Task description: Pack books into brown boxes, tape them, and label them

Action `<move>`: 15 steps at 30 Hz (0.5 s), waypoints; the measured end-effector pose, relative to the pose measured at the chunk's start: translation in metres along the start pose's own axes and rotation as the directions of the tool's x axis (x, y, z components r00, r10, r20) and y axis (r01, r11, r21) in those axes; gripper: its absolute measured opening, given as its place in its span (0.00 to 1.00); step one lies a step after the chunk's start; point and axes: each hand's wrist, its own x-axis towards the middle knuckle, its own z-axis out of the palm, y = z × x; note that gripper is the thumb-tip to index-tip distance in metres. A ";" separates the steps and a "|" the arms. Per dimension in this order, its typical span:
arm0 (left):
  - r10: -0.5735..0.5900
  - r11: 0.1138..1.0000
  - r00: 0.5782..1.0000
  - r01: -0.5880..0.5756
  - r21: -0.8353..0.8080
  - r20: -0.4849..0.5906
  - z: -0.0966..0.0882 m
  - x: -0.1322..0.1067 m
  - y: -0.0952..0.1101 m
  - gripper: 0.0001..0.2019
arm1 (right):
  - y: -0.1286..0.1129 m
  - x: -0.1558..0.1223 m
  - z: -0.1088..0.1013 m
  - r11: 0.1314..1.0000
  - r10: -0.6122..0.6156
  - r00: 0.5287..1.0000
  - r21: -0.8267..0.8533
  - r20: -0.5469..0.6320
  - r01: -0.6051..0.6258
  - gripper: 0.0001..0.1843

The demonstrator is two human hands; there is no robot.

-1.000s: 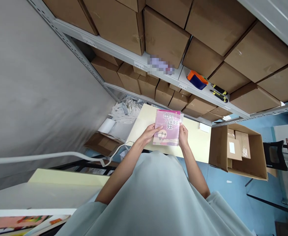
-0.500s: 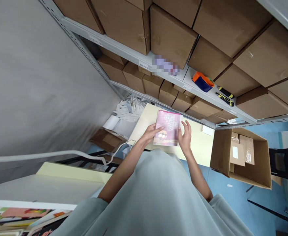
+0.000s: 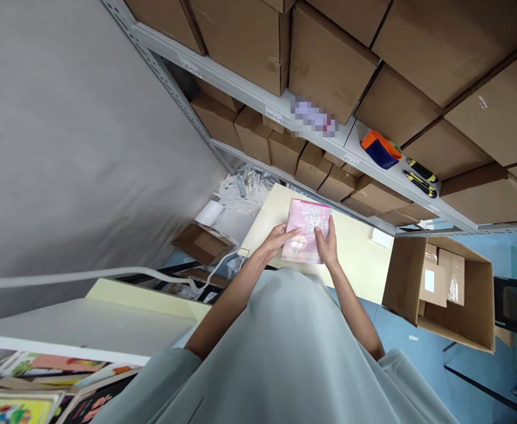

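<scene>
A pink book (image 3: 305, 244) with pale lettering and a cartoon figure on its cover is held over a cream tabletop (image 3: 360, 265). My left hand (image 3: 279, 238) grips its left edge, thumb lying across the cover. On the opposite edge my right hand (image 3: 328, 242) is closed around it too, with the thumb on the front. The fingers behind the book are hidden. A small white box (image 3: 381, 237) lies near the right end of the tabletop.
Shelves of cardboard boxes (image 3: 333, 65) rise ahead. Two utility knives (image 3: 421, 176) and an orange-and-blue holder (image 3: 381, 150) sit on the shelf edge. An open carton (image 3: 474, 318) stands right. A white cable (image 3: 121, 275) crosses at left, above stacked books (image 3: 15, 406).
My right hand has closed from beside the book onto its right edge, its thumb now on the cover. The left hand keeps its hold. The whole view has shifted slightly.
</scene>
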 end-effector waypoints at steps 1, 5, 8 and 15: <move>0.003 1.000 1.000 -0.003 -0.002 -0.005 -0.003 0.000 0.000 0.36 | 0.004 0.002 0.003 1.000 -0.004 1.000 0.009 -0.011 0.004 0.48; 0.013 1.000 1.000 -0.012 0.007 -0.023 -0.019 0.003 -0.001 0.36 | 0.019 0.009 0.016 1.000 -0.002 1.000 0.001 -0.020 0.002 0.43; 0.024 1.000 0.998 -0.022 0.021 -0.062 -0.040 0.010 -0.003 0.34 | 0.030 0.018 0.030 1.000 0.010 1.000 -0.012 0.015 -0.010 0.41; 0.088 0.982 0.966 -0.044 0.182 -0.244 -0.103 0.057 -0.011 0.19 | 0.055 0.058 0.077 0.985 0.140 0.988 -0.108 0.071 -0.132 0.38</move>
